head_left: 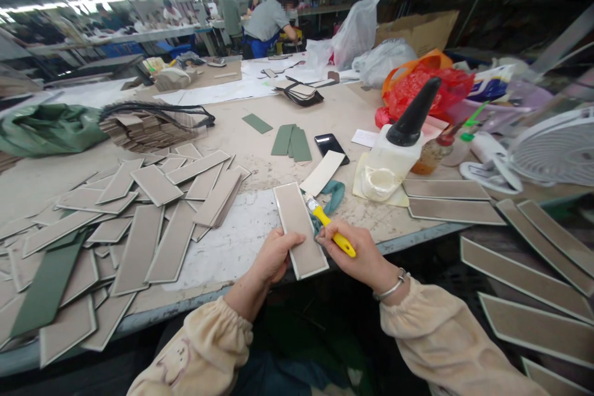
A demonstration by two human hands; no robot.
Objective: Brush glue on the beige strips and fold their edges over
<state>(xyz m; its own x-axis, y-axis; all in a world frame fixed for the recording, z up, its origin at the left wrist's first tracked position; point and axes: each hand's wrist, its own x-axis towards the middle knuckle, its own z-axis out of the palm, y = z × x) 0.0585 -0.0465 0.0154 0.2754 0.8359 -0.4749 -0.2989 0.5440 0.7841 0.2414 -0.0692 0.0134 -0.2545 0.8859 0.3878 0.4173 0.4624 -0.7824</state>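
My left hand grips the left side of a beige panel with a pale border, its thumb on top. The panel lies tilted at the table's front edge. In my right hand is a yellow-handled brush, its bristles at the panel's upper right edge. Behind the brush lie a teal cloth and a plain cream strip. A white bottle with a black cone top stands to the right on a yellowish sheet.
Many loose panels cover the table's left side. Green pieces and a phone lie mid-table. Bordered panels, plastic bags and a white fan are at the right. A person bends over the far end.
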